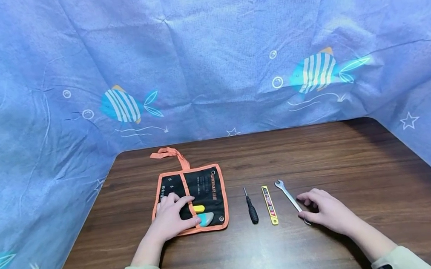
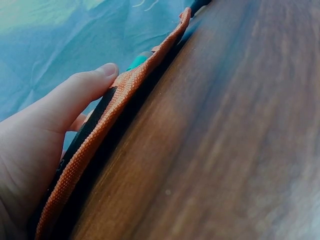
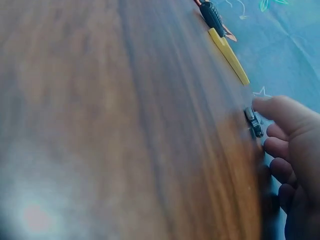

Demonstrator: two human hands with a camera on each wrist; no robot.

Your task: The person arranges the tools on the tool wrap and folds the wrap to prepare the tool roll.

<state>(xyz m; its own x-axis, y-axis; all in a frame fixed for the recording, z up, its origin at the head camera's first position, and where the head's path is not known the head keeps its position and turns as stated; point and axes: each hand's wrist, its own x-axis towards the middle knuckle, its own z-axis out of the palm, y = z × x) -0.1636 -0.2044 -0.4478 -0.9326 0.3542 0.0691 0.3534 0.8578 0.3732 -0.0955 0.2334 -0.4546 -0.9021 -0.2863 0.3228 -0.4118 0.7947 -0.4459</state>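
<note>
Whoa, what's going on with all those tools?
A person's left grip rests on a black pouch with orange edges, where something yellow and something teal and gray poke out. Their right grip is at the near end of a wrench, maybe touching it. A screwdriver and a flat yellow strip lie on the table between pouch and wrench.

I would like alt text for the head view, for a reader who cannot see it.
A person's left hand rests on a black, orange-edged tool pouch, and the right hand is at the near end of a wrench. Between them, a screwdriver and a narrow yellow printed strip lie on a dark wooden table. A blue fish-print cloth hangs behind.
</note>
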